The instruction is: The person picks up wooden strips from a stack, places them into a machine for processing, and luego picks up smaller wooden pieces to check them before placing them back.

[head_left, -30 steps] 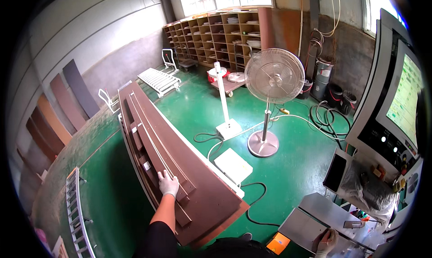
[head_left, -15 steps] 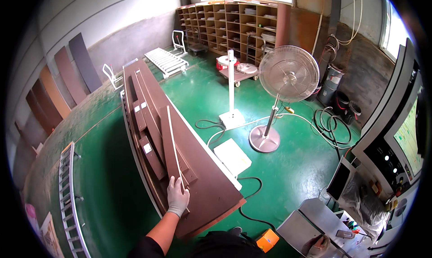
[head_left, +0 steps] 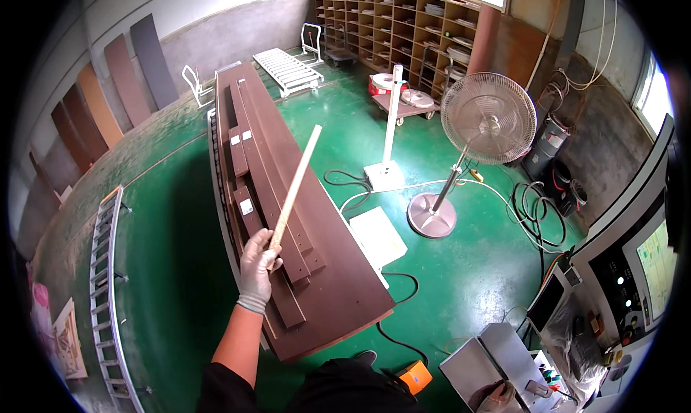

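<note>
My left hand (head_left: 257, 269), in a pale glove, grips one end of a narrow board (head_left: 296, 186). The board is tilted up, its bare light wood edge facing me and its far end raised. Below it, several brown board pieces (head_left: 268, 175) lie lengthwise on a long brown panel (head_left: 345, 290). Some pieces carry white labels, such as the short board (head_left: 248, 210) just beyond my hand. Small holes show in the ends of a few pieces. My right hand is out of sight.
A standing fan (head_left: 435, 211) and a white post on a base (head_left: 384, 175) stand right of the panel. Black cable (head_left: 414, 287) crosses the green floor. A machine with a screen (head_left: 648, 269) rises at right, and a metal roller frame (head_left: 108, 298) lies at left.
My left hand has lifted the narrow board off the stack and turned it edge-up, moving it slightly left. The view has shifted, so the surroundings sit differently in the picture.
</note>
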A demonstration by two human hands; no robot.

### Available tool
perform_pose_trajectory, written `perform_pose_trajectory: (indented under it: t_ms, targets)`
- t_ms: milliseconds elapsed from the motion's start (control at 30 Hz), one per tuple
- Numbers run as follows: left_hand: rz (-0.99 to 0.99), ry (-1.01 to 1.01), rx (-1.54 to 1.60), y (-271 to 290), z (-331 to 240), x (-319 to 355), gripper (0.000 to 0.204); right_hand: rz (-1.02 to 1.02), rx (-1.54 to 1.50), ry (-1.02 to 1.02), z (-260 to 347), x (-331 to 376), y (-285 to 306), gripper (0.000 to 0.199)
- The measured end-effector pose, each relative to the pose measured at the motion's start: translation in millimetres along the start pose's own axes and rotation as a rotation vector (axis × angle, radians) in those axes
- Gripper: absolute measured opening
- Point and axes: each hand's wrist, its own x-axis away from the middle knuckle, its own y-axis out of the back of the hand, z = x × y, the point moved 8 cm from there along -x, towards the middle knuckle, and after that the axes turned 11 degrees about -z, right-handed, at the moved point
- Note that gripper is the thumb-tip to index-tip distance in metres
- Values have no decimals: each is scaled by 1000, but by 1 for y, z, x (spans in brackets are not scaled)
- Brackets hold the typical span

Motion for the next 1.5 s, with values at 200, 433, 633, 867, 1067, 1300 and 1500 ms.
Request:
perform_pose_trajectory:
  t_ms: [200, 433, 633, 867, 1067, 1300, 1500]
  targets:
    - [-150, -332, -324, 12, 4, -35, 48, 2, 27, 56, 5, -4, 6, 49]
    - [-349, -745, -1074, 61, 52, -76, 45, -18, 25, 46, 9, 0, 7, 48]
    - [-307, -708, -1198, 58, 69, -82, 42, -7, 67, 34, 4, -3, 8, 47]
    - [-258, -575, -1314, 46, 84, -111, 50, 2, 89, 37, -2, -3, 2, 49]
    - [-213, -578, -1162, 58, 93, -120, 49, -131, 32, 148, -10, 0, 0, 34]
    - [-99, -995, -1302, -1, 59, -80, 47, -83, 2, 86, -9, 0, 0, 26]
    - [327, -603, -1795, -74, 107, -63, 69, -75, 52, 75, -19, -1, -3, 26]
